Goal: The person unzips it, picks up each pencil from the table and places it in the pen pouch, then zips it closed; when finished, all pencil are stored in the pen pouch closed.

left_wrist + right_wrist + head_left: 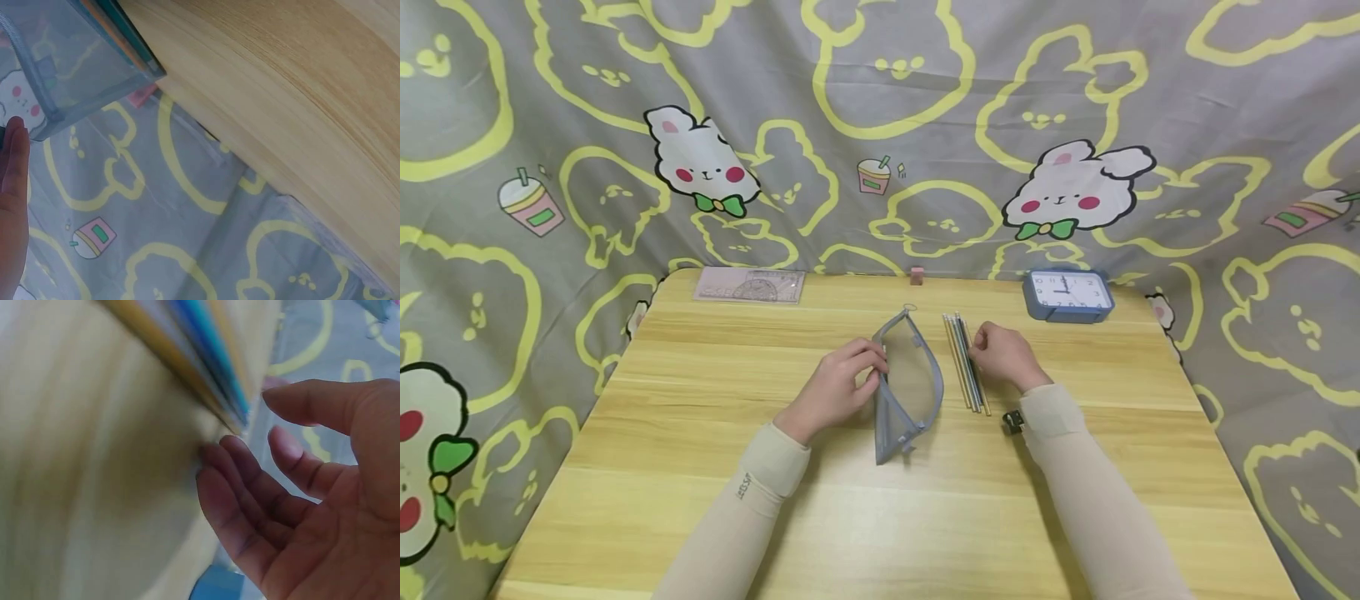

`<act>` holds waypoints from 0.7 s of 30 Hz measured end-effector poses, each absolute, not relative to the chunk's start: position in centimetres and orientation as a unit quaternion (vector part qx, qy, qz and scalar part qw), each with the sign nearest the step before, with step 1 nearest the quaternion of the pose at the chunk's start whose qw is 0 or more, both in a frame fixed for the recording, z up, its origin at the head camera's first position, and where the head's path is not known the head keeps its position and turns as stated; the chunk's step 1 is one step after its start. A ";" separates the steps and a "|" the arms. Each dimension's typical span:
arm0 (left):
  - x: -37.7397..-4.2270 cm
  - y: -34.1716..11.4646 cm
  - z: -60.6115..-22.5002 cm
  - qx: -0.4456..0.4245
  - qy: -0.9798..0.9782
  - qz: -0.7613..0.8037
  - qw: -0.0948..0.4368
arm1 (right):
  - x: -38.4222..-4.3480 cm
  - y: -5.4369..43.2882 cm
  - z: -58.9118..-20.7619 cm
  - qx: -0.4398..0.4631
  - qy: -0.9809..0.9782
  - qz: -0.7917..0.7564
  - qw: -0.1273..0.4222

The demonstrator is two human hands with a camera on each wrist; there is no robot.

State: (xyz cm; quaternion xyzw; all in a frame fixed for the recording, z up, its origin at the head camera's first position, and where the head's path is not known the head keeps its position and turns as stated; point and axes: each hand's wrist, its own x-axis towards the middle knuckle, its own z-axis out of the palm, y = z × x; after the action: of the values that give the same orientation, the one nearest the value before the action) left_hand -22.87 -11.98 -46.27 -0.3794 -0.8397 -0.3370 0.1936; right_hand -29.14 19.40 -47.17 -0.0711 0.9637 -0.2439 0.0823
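A grey-blue see-through zip pouch [910, 379] stands with its mouth spread in the middle of the table. My left hand [842, 383] pinches its left rim between thumb and fingers. In the left wrist view, that hand's fingers [17, 156] lie at the pouch's edge [94, 103], and thin orange and green lengths show at its upper side. Just right of the pouch lies a bundle of several slim pencils [966, 362] in gold, silver and dark tones. My right hand [1003, 358] is beside them; in the right wrist view its loosely bent fingers [244, 512] are close to the pencil ends [234, 412].
A blue clock [1067, 296] stands at the back right. A flat pinkish printed case [748, 285] lies at the back left, and a small pink block [917, 276] sits at the back edge. A patterned curtain [925, 100] surrounds the wooden table [670, 433].
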 end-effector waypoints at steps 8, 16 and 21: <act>-22.9 -11.9 -46.2 -0.379 -0.842 -0.333 0.191 | -29.2 18.4 -47.6 -0.070 0.964 -0.239 0.094; -23.0 -12.1 -46.2 -0.377 -0.843 -0.333 0.193 | -29.0 17.8 -47.7 -0.048 0.973 -0.202 0.098; -23.0 -12.1 -46.3 -0.378 -0.841 -0.334 0.196 | -29.0 18.1 -47.8 -0.042 0.973 -0.206 0.099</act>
State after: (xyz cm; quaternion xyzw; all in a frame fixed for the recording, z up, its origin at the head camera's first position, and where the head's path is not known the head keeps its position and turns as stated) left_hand -23.00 -12.10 -46.28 -0.3779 -0.8409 -0.3343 0.1956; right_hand -28.98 18.05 -47.76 -0.0424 0.9726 -0.2062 0.0985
